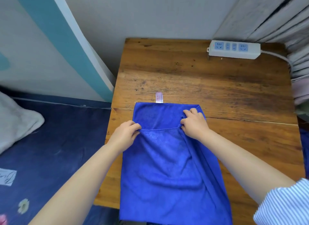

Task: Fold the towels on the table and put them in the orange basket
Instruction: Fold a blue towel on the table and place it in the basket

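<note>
While you pinch its hem, the blue towel (pixel 168 166) lies on the wooden table (pixel 200 74).
Left hand (pixel 124 135) and right hand (pixel 194 122) both grip the folded edge; pink tag (pixel 159 97) at 12 o'clock, near end overhangs at 6.

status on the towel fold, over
Left hand and right hand each pinch the blue towel edge, mid-fold. Orange basket not in view. Power strip far corner, clear.

A worn wooden table (pixel 200 77) carries 1 blue towel (pixel 170 174) at its near edge and 1 white power strip (pixel 234 49) at its far right corner.
</note>
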